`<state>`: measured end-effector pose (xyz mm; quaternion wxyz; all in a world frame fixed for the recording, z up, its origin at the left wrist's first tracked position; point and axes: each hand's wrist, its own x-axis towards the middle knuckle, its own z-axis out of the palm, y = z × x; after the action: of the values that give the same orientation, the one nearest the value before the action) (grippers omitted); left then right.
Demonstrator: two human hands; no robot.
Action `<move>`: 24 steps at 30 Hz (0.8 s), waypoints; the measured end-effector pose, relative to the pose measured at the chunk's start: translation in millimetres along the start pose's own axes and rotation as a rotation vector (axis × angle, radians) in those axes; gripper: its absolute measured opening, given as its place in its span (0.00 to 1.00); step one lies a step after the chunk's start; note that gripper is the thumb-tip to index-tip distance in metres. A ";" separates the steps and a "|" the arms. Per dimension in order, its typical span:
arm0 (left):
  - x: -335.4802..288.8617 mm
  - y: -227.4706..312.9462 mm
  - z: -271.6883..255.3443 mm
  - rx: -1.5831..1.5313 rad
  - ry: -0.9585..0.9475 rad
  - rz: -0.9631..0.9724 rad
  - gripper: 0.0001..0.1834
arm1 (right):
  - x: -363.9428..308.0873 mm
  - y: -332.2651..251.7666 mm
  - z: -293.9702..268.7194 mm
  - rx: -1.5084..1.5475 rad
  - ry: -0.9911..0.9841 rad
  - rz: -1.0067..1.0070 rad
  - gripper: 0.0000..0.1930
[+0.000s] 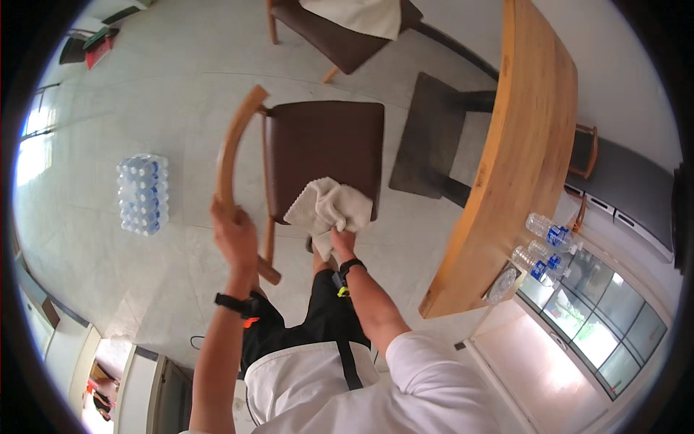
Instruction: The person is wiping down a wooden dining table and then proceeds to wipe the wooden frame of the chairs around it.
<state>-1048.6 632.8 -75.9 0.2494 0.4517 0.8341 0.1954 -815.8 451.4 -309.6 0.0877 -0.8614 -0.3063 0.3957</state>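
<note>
A chair with a dark brown padded seat [325, 141] and a curved wooden backrest [233, 148] stands in front of me. My left hand [235, 235] is closed around the backrest, near its lower part. In my right hand [343, 241] is a crumpled beige cloth [329, 206]. Most of the cloth lies over the near right corner of the seat, and one end hangs down below my fingers. The fingertips of my right hand are partly hidden by the cloth.
To the right stands a wooden table [499, 166] with a dark base plate [428, 137] on the floor. Several plastic bottles [538, 264] are on its near end. Another brown chair [329, 32] with a white cloth is beyond. A bottle pack [143, 194] sits on the floor at left.
</note>
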 end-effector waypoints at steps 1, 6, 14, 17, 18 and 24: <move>4.4 -22.3 -13.3 0.067 0.034 0.020 0.30 | -33.7 -53.6 27.4 0.061 -0.307 0.327 0.30; 4.6 -33.4 -9.3 -0.055 -0.112 0.090 0.36 | -86.5 -136.4 57.6 0.790 -0.186 0.121 0.31; 66.8 -29.4 -73.7 0.164 -1.520 0.140 0.36 | -83.7 -117.0 -104.3 0.185 0.003 -0.034 0.47; 86.7 -74.9 -91.3 0.220 -1.358 0.348 0.34 | -140.9 -231.2 -136.4 0.249 0.102 -0.143 0.36; 96.5 -64.5 -100.2 0.234 -1.365 0.375 0.34 | -151.1 -253.7 -150.9 0.249 0.125 -0.114 0.32; 154.7 4.1 -163.4 -0.425 -1.485 0.606 0.38 | -200.2 -367.4 -155.9 0.386 -0.239 -0.313 0.30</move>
<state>-1215.0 750.1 20.0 0.7517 0.6115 0.2400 0.0584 -969.5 639.0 65.3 0.2734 -0.7181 -0.3626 0.5273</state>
